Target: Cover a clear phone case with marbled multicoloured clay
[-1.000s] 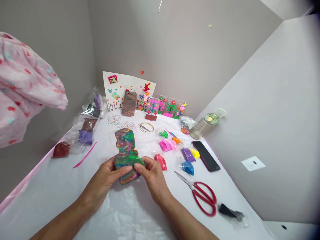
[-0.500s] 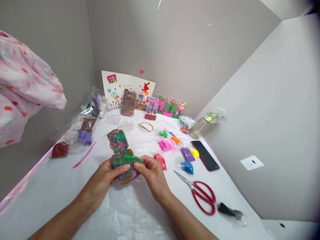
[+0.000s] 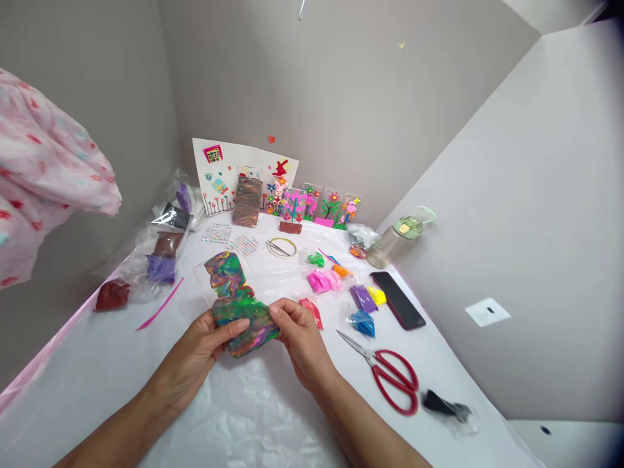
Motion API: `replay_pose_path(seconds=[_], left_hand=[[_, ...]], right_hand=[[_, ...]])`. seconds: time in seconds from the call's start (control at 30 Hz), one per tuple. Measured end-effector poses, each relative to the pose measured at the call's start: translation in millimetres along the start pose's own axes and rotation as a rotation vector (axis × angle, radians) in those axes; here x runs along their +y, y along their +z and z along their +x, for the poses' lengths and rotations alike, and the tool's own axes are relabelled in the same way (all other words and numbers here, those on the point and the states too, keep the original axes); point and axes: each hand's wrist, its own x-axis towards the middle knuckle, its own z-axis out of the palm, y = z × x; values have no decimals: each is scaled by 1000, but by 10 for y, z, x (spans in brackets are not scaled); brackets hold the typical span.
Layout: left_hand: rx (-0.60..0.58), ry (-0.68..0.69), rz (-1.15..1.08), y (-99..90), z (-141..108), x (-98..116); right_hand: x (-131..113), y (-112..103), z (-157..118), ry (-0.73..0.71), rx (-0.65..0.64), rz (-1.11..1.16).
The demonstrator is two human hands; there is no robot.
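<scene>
A flattened piece of marbled, multicoloured clay [image 3: 244, 315] is held up over the white table, its upper part reaching over a clear phone case [image 3: 202, 279]. My left hand [image 3: 205, 341] grips the clay's lower left side, thumb on top. At its lower right edge, my right hand [image 3: 297, 331] pinches the clay between thumb and fingers. Green, purple, orange and blue streaks run through the sheet, which narrows near its middle.
Red-handled scissors [image 3: 390, 374], a black phone [image 3: 397, 300] and bagged clay [image 3: 325, 281] lie to the right. A bottle [image 3: 397, 240] stands behind them. More bagged clay [image 3: 160, 268] is at left. Decorated cases [image 3: 248, 201] lean against a drawing [image 3: 199, 159] at the back.
My right thumb has shifted from the top of the clay to its right edge. The whole view has moved slightly, and more of the clear case shows.
</scene>
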Motion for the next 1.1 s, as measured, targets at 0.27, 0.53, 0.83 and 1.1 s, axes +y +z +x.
replay_pose_path(seconds=[0.27,0.53,0.83,1.1], left_hand=[[24,29,45,38,-48,1],[-4,54,124,33,-50,-31],[-17,46,117,77,-56,-34],[7,47,165,57,-55,-78]], right_hand=[[-6,10,-17,19,-109,-72],[0,43,-35,57,-77,-86],[15,-1,-4,44,-46,-81],[1,6,-5,75,-2,-83]])
